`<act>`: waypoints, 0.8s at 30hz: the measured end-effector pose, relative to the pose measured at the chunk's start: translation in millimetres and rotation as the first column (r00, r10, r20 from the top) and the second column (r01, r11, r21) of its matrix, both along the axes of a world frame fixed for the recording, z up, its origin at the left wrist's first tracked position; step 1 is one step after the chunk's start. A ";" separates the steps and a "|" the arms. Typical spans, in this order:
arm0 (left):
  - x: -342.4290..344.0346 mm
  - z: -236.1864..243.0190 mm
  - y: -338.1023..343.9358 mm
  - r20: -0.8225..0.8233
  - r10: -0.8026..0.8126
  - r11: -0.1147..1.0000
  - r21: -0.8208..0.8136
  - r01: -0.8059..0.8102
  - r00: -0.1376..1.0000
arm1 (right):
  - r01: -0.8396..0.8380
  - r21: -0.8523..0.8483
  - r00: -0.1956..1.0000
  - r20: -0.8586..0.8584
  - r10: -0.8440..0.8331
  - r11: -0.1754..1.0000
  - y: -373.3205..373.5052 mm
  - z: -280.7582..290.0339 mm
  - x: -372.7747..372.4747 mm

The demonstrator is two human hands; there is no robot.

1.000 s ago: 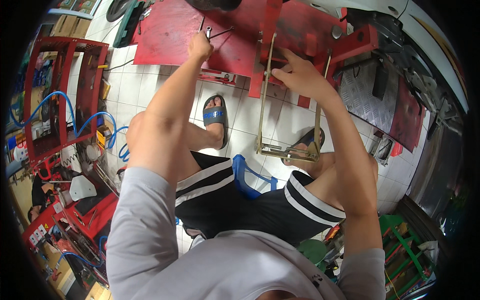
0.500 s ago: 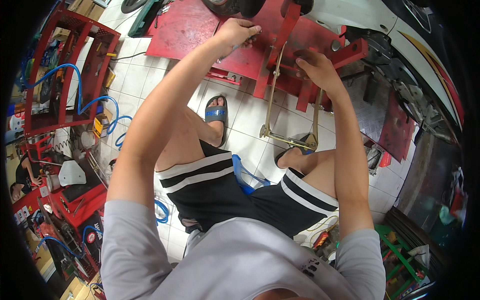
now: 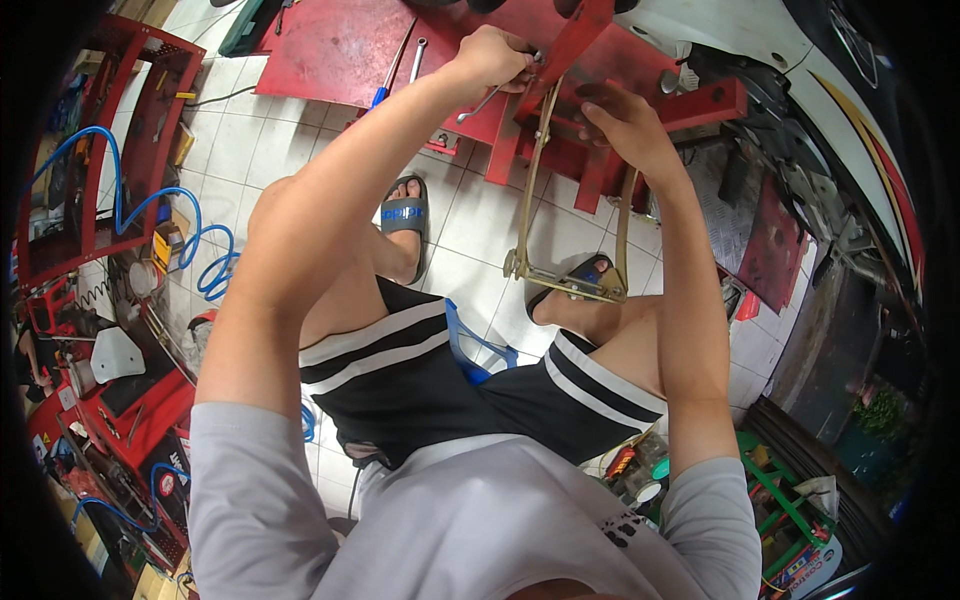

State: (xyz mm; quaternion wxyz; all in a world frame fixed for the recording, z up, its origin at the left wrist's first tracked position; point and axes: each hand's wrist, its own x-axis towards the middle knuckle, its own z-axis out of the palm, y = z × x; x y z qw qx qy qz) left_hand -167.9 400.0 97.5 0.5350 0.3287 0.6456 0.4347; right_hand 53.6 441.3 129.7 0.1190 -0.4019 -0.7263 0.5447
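The left hand [image 3: 495, 62] curls tightly around a wrench [image 3: 482, 104] just beside the red post [image 3: 578, 38], while the right hand [image 3: 628, 128], loosely half-spread, visibly gripping nothing, hangs near the gold frame [image 3: 531, 193].

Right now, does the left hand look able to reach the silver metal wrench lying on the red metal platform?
Probably yes: the wrench lies left of the left hand, with nothing visible between them. However, this hand seems to hold another slim silver tool, which it may need to put down first.
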 end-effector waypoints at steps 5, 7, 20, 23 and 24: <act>-3.0 -3.6 -1.8 -0.091 -0.039 0.999 0.024 0.041 0.995 | 0.025 -0.020 0.999 -0.031 -0.025 1.000 -3.9 5.6 -7.7; 1.2 -2.0 -0.7 -0.134 -0.011 0.998 0.061 0.019 0.991 | 0.025 -0.021 0.999 -0.022 -0.026 0.999 -4.6 6.4 -7.0; 5.4 9.3 -6.2 -0.225 -0.016 0.997 0.074 0.033 0.974 | -0.037 0.019 0.999 -0.035 0.038 0.999 -13.8 0.8 -20.0; 6.0 19.8 -3.6 -0.274 -0.077 0.995 0.036 0.090 0.959 | -0.051 0.008 0.998 -0.026 0.051 0.999 -11.4 -1.2 -18.3; 6.2 24.4 -2.1 -0.292 -0.097 0.995 -0.001 0.101 0.952 | -0.055 0.010 0.998 -0.025 0.055 0.998 -11.9 -1.7 -18.2</act>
